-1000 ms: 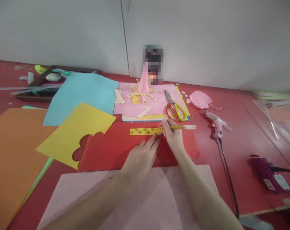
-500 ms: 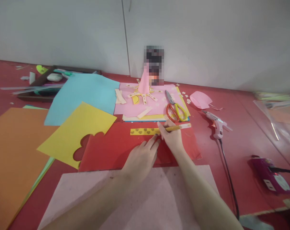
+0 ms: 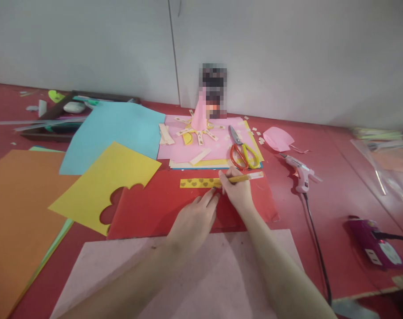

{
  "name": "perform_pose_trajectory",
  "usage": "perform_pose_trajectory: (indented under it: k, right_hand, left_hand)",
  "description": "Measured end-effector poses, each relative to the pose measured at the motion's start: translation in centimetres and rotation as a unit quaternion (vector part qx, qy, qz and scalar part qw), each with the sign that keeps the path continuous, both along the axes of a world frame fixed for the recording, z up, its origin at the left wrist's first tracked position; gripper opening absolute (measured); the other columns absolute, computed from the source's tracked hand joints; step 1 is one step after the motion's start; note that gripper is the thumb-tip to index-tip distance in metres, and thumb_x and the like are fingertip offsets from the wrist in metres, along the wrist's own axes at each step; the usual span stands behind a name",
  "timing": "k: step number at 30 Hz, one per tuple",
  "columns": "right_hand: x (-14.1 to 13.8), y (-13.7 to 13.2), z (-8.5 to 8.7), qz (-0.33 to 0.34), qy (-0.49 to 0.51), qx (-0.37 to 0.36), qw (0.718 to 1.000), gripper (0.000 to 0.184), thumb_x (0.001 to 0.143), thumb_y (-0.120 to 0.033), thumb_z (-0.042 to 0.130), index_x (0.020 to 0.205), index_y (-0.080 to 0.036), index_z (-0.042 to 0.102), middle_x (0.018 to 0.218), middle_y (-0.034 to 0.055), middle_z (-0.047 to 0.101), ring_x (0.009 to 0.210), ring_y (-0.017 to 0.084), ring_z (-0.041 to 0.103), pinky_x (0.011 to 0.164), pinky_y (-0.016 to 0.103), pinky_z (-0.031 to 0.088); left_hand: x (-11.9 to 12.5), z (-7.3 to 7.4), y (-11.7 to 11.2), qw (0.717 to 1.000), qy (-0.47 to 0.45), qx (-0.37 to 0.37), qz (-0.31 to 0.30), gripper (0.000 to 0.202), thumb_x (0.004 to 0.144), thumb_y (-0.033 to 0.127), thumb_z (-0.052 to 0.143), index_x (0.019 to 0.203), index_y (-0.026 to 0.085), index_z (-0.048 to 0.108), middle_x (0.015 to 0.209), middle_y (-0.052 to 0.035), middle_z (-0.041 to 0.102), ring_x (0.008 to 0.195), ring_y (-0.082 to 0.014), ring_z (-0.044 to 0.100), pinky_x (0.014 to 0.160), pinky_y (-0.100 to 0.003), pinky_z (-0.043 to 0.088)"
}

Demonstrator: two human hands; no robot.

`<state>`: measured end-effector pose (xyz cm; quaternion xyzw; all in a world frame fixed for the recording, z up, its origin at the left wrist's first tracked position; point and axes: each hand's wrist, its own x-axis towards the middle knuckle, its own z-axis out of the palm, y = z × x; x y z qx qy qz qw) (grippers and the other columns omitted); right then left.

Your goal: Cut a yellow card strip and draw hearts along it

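Observation:
My right hand [image 3: 237,188] is closed around a gold-coloured pen [image 3: 243,178], its tip pointing down and left at a yellow paper strip [image 3: 196,183]. Dark heart shapes run along the strip, which lies on a red sheet [image 3: 148,212]; its right end is hidden by my right hand. Flat on the red sheet, with fingers stretched out, my left hand [image 3: 196,217] has its fingertips close to the strip's lower edge. Behind the strip stands a pink paper cone [image 3: 199,113] with lettered paper strips spread around its base.
Scissors [image 3: 243,153] lie on stacked pink paper. To the right are a glue gun [image 3: 301,173] and a purple power socket box [image 3: 376,243]. At left lie yellow [image 3: 98,186], blue [image 3: 118,133] and orange [image 3: 25,212] sheets. A phone-like dark object [image 3: 216,84], blurred out, leans on the wall.
The whole view has shifted very slightly. Both hands stay by the yellow strip, and the pen remains in my right hand with hardly any movement.

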<state>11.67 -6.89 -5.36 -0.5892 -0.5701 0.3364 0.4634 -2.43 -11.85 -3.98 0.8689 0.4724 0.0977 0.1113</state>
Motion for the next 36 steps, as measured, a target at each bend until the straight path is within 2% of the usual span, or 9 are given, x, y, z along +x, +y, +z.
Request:
perform_pose_trajectory:
  k: [8,14,25,36]
  right_hand:
    - [-0.01,0.05,-0.35,-0.01,-0.011,0.007,1.0,0.03,0.079,-0.033,0.049,0.057,-0.022,0.033,0.039,-0.0093,0.036,0.038,0.008,0.041,0.045,0.021,0.035]
    - [0.06,-0.04,-0.45,-0.054,-0.033,0.008,0.998,0.03,0.079,-0.033,0.049,0.056,-0.022,0.033,0.039,-0.0081,0.037,0.042,0.01,0.045,0.047,0.021,0.035]
    - [0.05,0.14,-0.58,-0.04,-0.039,0.004,0.998,0.029,0.078,-0.033,0.049,0.057,-0.022,0.034,0.038,-0.0087,0.039,0.037,0.009,0.043,0.046,0.021,0.035]
    - [-0.01,0.15,0.02,-0.005,-0.011,0.011,1.0,0.03,0.079,-0.036,0.051,0.056,-0.021,0.037,0.038,-0.0085,0.042,0.038,0.009,0.044,0.05,0.021,0.039]
  left_hand:
    - [0.08,0.09,0.04,1.0,0.005,-0.003,0.0,0.036,0.085,0.012,0.036,0.119,0.015,0.046,0.124,-0.006,0.054,0.096,-0.0202,0.059,0.073,-0.036,0.055]
    - [0.11,-0.01,-0.01,1.0,-0.008,-0.005,0.005,0.037,0.085,0.012,0.036,0.121,0.015,0.045,0.125,-0.007,0.053,0.1,-0.0205,0.058,0.075,-0.035,0.055]
    - [0.07,-0.06,0.01,1.0,0.003,-0.006,0.0,0.037,0.086,0.013,0.035,0.122,0.015,0.044,0.126,-0.0065,0.052,0.1,-0.0203,0.058,0.076,-0.036,0.054]
    - [0.12,0.16,-0.05,1.0,-0.005,-0.014,0.004,0.039,0.085,0.012,0.035,0.123,0.017,0.042,0.123,-0.0069,0.054,0.099,-0.0201,0.058,0.071,-0.034,0.055]
